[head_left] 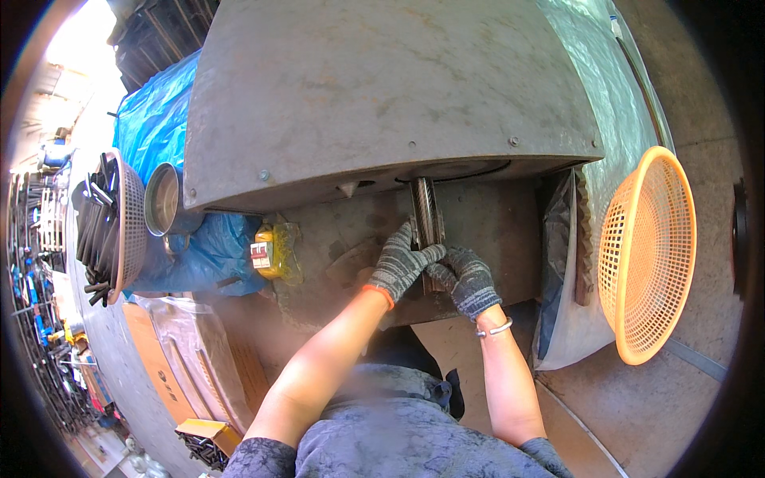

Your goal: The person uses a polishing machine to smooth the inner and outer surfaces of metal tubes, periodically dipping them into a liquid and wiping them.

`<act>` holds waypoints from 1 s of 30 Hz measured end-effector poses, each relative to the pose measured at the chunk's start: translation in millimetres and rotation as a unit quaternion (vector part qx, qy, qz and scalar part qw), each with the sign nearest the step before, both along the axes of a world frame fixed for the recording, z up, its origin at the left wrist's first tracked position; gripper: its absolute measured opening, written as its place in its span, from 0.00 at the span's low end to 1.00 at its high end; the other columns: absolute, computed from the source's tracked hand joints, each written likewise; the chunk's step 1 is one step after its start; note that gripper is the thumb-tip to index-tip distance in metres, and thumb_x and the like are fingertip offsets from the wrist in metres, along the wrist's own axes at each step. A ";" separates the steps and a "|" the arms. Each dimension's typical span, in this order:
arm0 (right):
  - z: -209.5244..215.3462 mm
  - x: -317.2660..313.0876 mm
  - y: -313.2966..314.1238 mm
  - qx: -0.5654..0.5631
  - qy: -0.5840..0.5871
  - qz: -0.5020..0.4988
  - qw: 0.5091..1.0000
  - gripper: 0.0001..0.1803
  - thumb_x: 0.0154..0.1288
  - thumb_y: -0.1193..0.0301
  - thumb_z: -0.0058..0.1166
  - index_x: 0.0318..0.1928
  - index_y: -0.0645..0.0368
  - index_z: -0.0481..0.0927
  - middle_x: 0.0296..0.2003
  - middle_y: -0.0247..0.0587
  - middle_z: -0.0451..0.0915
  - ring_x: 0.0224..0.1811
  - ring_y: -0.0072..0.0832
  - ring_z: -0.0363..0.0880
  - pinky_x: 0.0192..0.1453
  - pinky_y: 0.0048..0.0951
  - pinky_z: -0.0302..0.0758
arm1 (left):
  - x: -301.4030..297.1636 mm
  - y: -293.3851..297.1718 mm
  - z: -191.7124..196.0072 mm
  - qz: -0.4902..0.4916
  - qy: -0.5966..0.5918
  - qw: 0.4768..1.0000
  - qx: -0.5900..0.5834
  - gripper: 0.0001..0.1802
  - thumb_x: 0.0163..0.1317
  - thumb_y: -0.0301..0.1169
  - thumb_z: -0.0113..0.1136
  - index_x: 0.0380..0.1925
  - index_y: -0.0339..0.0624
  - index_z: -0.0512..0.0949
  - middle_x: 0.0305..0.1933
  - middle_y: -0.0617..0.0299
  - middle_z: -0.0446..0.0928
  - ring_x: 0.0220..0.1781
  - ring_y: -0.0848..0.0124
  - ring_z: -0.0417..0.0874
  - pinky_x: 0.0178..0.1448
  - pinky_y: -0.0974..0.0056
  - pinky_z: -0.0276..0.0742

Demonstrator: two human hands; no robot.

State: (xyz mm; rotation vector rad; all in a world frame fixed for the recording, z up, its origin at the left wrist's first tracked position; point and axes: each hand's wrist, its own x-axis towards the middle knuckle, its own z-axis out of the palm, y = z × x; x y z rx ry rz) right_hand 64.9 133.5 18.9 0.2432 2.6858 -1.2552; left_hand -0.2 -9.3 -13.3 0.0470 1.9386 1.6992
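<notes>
A shiny ribbed metal bar (425, 209) sticks out toward me from under the front edge of a large grey metal machine cover (382, 88). My left hand (401, 261), in a grey knitted glove with an orange cuff, is closed on the near part of this bar. Close beside it on the right, my right hand (468, 280), gloved in grey too, has its fingers curled in at the bar's near end. Whatever those fingers pinch is hidden by the gloves. The bar's far end disappears under the cover.
On the left stand a basket of dark rods (107, 223), a metal pot (163, 199) and blue plastic sheeting (159, 119). A yellow package (275, 252) lies on the machine's ledge. An orange plastic basket (610, 255) is at the right, near clear sheeting (598, 80). Cardboard (151, 350) sits lower left.
</notes>
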 end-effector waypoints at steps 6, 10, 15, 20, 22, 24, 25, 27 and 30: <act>-0.2 -3.5 0.8 0.025 -0.034 0.010 0.999 0.19 0.56 0.56 0.62 0.35 0.61 0.84 0.35 0.55 0.81 0.39 0.52 0.78 0.43 0.45 0.74 | -0.3 0.6 8.3 -0.003 -0.005 1.000 -0.007 0.23 0.53 0.29 0.70 0.49 0.38 0.76 0.45 0.58 0.82 0.45 0.70 0.79 0.53 0.64 0.75; 3.6 -6.0 0.7 -0.009 -0.050 0.008 0.999 0.20 0.55 0.55 0.62 0.36 0.61 0.84 0.35 0.55 0.81 0.39 0.52 0.79 0.43 0.45 0.74 | -0.9 0.4 10.0 0.001 -0.024 1.000 0.007 0.21 0.54 0.28 0.69 0.49 0.38 0.76 0.44 0.58 0.82 0.45 0.71 0.79 0.52 0.65 0.75; -11.8 -2.7 3.3 -0.034 -0.043 0.020 0.998 0.18 0.56 0.58 0.63 0.38 0.60 0.83 0.35 0.53 0.82 0.37 0.47 0.80 0.42 0.41 0.75 | 0.1 0.8 7.9 0.014 -0.028 0.998 0.046 0.21 0.54 0.27 0.68 0.49 0.37 0.76 0.45 0.59 0.81 0.46 0.72 0.79 0.52 0.65 0.75; -3.6 -3.1 2.1 -0.058 -0.059 -0.008 0.997 0.20 0.53 0.56 0.65 0.36 0.61 0.84 0.33 0.54 0.82 0.36 0.49 0.80 0.40 0.42 0.76 | 0.9 2.0 13.3 0.018 -0.031 0.999 0.037 0.23 0.54 0.27 0.69 0.51 0.37 0.75 0.46 0.59 0.81 0.46 0.71 0.78 0.53 0.65 0.75; -3.7 -2.8 2.0 -0.036 -0.088 -0.010 0.995 0.17 0.53 0.61 0.67 0.39 0.59 0.83 0.32 0.50 0.82 0.34 0.43 0.80 0.40 0.38 0.76 | -0.3 1.2 15.1 -0.001 -0.028 1.000 0.011 0.23 0.54 0.28 0.68 0.51 0.37 0.75 0.46 0.59 0.81 0.46 0.71 0.78 0.53 0.65 0.75; -0.4 -5.1 -0.1 -0.009 -0.107 -0.008 0.994 0.17 0.53 0.63 0.68 0.41 0.59 0.83 0.31 0.48 0.82 0.32 0.40 0.80 0.39 0.36 0.76 | -0.3 0.8 14.5 -0.002 -0.037 0.999 0.017 0.23 0.54 0.28 0.68 0.51 0.38 0.75 0.46 0.58 0.81 0.46 0.71 0.78 0.53 0.65 0.75; 6.3 -7.9 -2.0 0.007 -0.112 -0.005 0.994 0.18 0.53 0.63 0.68 0.41 0.59 0.83 0.31 0.48 0.82 0.32 0.40 0.80 0.40 0.36 0.76 | 0.1 0.8 13.0 0.005 -0.048 0.998 0.036 0.23 0.54 0.29 0.69 0.51 0.38 0.75 0.46 0.58 0.81 0.46 0.71 0.78 0.53 0.65 0.75; 8.5 -7.6 -2.3 0.011 -0.109 -0.005 0.994 0.18 0.52 0.62 0.68 0.40 0.59 0.83 0.31 0.48 0.82 0.33 0.41 0.80 0.40 0.36 0.76 | -0.3 1.1 15.3 0.008 -0.058 0.997 0.043 0.23 0.54 0.29 0.69 0.51 0.38 0.75 0.46 0.58 0.81 0.46 0.70 0.78 0.53 0.64 0.75; 2.5 -4.0 0.2 -0.005 -0.064 -0.003 0.998 0.18 0.52 0.61 0.68 0.39 0.60 0.83 0.32 0.49 0.82 0.34 0.42 0.80 0.40 0.37 0.76 | -2.2 0.9 22.0 -0.004 -0.048 0.999 0.013 0.23 0.54 0.30 0.69 0.51 0.38 0.75 0.46 0.58 0.81 0.46 0.70 0.78 0.53 0.64 0.74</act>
